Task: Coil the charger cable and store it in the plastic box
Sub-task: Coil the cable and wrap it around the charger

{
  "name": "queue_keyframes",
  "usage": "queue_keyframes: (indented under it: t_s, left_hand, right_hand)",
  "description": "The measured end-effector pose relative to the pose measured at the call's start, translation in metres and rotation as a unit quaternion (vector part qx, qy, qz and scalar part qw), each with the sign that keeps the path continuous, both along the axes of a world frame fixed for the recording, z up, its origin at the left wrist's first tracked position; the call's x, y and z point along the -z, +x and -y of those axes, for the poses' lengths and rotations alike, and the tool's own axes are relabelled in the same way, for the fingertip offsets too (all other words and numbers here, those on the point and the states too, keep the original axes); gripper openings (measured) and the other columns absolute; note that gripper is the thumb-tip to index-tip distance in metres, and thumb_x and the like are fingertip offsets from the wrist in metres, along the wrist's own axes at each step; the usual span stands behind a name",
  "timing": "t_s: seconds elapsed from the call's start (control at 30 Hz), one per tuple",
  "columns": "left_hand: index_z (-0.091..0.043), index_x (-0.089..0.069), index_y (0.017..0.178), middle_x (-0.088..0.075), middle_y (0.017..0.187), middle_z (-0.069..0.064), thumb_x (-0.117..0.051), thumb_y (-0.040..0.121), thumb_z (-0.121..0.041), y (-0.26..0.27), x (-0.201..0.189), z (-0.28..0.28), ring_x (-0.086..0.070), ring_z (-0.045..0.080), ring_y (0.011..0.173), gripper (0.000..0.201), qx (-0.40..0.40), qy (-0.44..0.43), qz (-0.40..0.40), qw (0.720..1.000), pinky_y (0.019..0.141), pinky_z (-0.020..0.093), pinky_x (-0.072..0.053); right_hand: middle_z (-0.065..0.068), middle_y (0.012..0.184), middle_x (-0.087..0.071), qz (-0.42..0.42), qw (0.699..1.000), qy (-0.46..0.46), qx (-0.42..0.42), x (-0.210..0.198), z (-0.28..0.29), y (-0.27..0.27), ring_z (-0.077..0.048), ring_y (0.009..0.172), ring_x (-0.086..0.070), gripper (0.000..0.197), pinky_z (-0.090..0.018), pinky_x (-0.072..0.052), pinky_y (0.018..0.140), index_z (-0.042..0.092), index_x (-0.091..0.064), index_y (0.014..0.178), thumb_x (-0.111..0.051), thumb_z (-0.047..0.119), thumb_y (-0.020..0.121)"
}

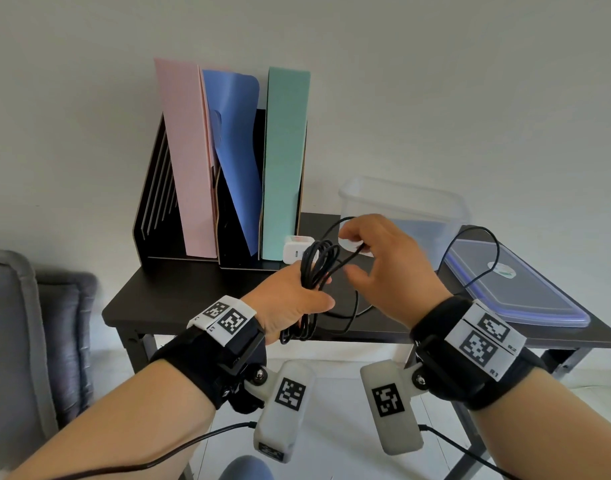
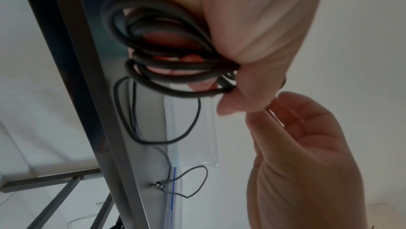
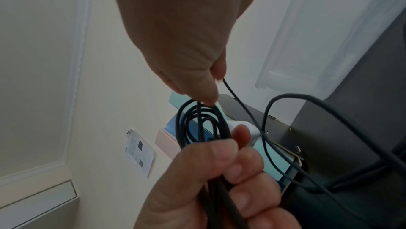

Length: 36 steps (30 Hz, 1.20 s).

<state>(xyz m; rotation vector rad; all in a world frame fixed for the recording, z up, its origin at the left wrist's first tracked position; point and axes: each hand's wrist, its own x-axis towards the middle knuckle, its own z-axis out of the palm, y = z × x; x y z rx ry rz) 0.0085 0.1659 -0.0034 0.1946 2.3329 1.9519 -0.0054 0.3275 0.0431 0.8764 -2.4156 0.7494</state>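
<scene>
My left hand (image 1: 297,299) grips a bundle of black charger cable loops (image 1: 318,268) above the front of the black table (image 1: 179,299). In the left wrist view the coil (image 2: 167,69) hangs from its curled fingers. My right hand (image 1: 359,250) pinches a loose strand just right of the coil, also seen in the right wrist view (image 3: 208,92). The rest of the cable trails across the table and over the lid (image 1: 515,289); its plug end (image 2: 161,184) lies there. The clear plastic box (image 1: 435,209) stands open behind my right hand.
A white charger adapter (image 1: 297,249) sits by the green folder (image 1: 283,168). A black file rack (image 1: 155,188) with pink and blue folders fills the table's back left. The flat lid with a blue seal lies at the right. A grey chair (image 1: 27,341) stands left.
</scene>
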Motion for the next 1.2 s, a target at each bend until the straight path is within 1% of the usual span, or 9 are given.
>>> queue_keyframes:
  t_s: [0.13,0.27,0.4,0.63,0.83,0.93,1.0,1.1,1.2]
  left_hand:
    - [-0.020,-0.059,0.090,-0.043,0.064,-0.002,-0.054,0.066,-0.011,0.003,0.003,0.001,-0.040,0.013,0.057,0.026,0.009,0.027,0.021,0.999,0.060,0.028,-0.035]
    - [-0.009,-0.056,0.097,-0.040,0.055,-0.003,-0.041,0.078,0.009,0.007,0.001,0.003,-0.033,0.010,0.047,0.031,0.051,0.109,0.059,0.991,0.047,0.022,-0.032]
    - [-0.008,-0.057,0.091,-0.036,0.059,0.002,-0.041,0.059,0.004,0.011,-0.003,0.005,-0.029,0.013,0.048,0.037,0.085,0.139,0.066,0.984,0.048,0.027,-0.025]
    - [-0.006,-0.059,0.103,-0.037,0.058,0.002,-0.042,0.057,0.002,0.014,-0.007,0.004,-0.029,0.014,0.049,0.049,0.051,0.169,0.053,0.983,0.050,0.029,-0.024]
    - [-0.008,-0.054,0.118,-0.043,0.054,-0.001,-0.047,0.065,0.001,0.011,-0.004,0.003,-0.034,0.012,0.043,0.054,0.020,0.214,0.044,0.976,0.045,0.024,-0.030]
    - [-0.010,-0.051,0.106,-0.038,0.053,-0.002,-0.048,0.084,0.003,0.012,-0.005,0.001,-0.034,0.010,0.042,0.026,-0.005,0.205,0.029,0.978,0.044,0.023,-0.032]
    - [-0.014,-0.050,0.086,-0.036,0.055,-0.001,-0.050,0.089,-0.002,0.013,-0.007,0.001,-0.035,0.009,0.043,0.013,-0.013,0.185,0.016,0.983,0.045,0.022,-0.034]
    - [-0.034,-0.062,0.070,-0.037,0.056,0.000,-0.059,0.084,-0.011,0.012,-0.009,0.001,-0.037,0.009,0.043,0.027,-0.017,0.163,-0.017,0.986,0.049,0.024,-0.035]
    - [-0.029,-0.066,0.065,-0.041,0.049,-0.007,-0.056,0.089,-0.007,0.011,-0.016,0.001,-0.035,0.009,0.046,0.034,-0.018,0.155,-0.039,0.987,0.052,0.026,-0.032]
  right_hand:
    - [0.002,0.106,-0.061,-0.019,0.999,0.004,0.040,-0.001,-0.001,-0.008,-0.018,0.106,-0.045,0.031,-0.012,-0.030,0.073,0.015,-0.061,0.105,-0.057,0.000,0.078]
    - [0.001,0.111,-0.063,-0.036,0.999,0.010,0.032,-0.001,0.001,-0.012,-0.022,0.111,-0.045,0.029,-0.020,-0.029,0.085,0.016,-0.063,0.107,-0.056,0.002,0.082]
    - [0.002,0.110,-0.065,-0.050,0.998,0.003,0.040,0.000,0.002,-0.017,-0.025,0.111,-0.044,0.024,-0.022,-0.027,0.088,0.016,-0.067,0.103,-0.060,0.006,0.081]
    - [0.001,0.079,-0.069,-0.085,0.995,-0.038,0.045,-0.006,0.003,-0.017,-0.015,0.091,-0.041,0.026,-0.011,-0.027,0.074,0.018,-0.073,0.087,-0.057,0.037,0.079]
    - [0.000,0.056,-0.055,-0.070,0.996,-0.044,0.042,-0.012,0.009,-0.008,-0.015,0.072,-0.041,0.032,-0.023,-0.029,0.066,0.013,-0.066,0.064,-0.058,0.039,0.082]
    - [0.006,0.044,-0.037,-0.019,0.999,-0.037,0.028,-0.015,0.015,-0.003,-0.012,0.053,-0.034,0.042,-0.016,-0.025,0.058,0.010,-0.051,0.052,-0.060,0.031,0.087]
    - [0.004,0.044,-0.036,0.045,0.997,-0.053,0.024,-0.015,0.020,-0.001,-0.010,0.047,-0.032,0.044,-0.018,-0.026,0.052,0.001,-0.055,0.057,-0.057,0.032,0.088]
    - [0.009,0.039,-0.045,0.135,0.987,-0.092,0.012,-0.016,0.026,0.001,-0.005,0.043,-0.041,0.037,-0.013,-0.031,0.044,0.007,-0.062,0.064,-0.054,0.032,0.090]
    - [0.010,0.050,-0.054,0.168,0.977,-0.129,-0.008,-0.018,0.031,0.003,-0.003,0.050,-0.046,0.035,-0.015,-0.037,0.052,0.010,-0.061,0.063,-0.051,0.029,0.091]
